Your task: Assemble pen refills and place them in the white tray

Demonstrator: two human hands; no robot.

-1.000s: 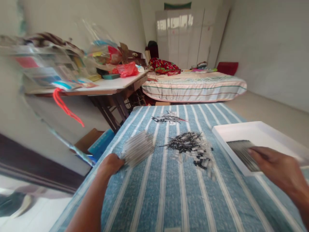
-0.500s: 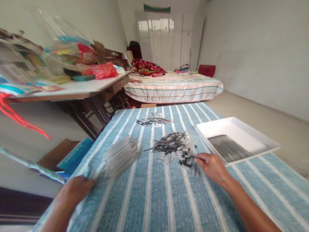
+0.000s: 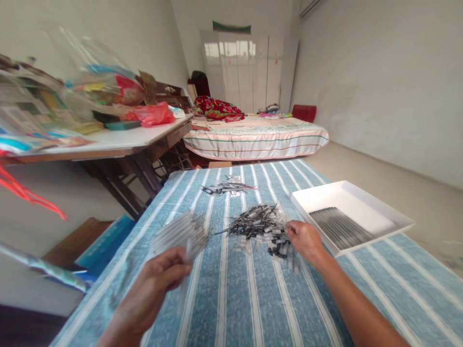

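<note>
My left hand [image 3: 154,277] is closed on a thin translucent pen barrel [image 3: 182,294], held roughly upright and blurred. Just beyond it lies a layer of similar clear pen barrels [image 3: 173,233], side by side on the striped cloth. My right hand [image 3: 306,240] pinches at the right edge of a heap of small pen parts [image 3: 255,221], with black tips and clear and black cap-like pieces. Whatever sits between those fingertips is too small to make out. To its right, a white box [image 3: 369,200] contains a row of dark-cored pens [image 3: 340,226].
A smaller pile of thin dark pieces [image 3: 226,188] lies farther back on the blue striped cloth [image 3: 237,308]. At left stands a side table [image 3: 144,137] loaded with bags. Behind are a bed [image 3: 253,140] and a wardrobe [image 3: 240,72].
My left hand has moved right and forward from the cloth's left side and now holds a pen barrel. My right hand stays by the parts heap. The view has shifted slightly.
</note>
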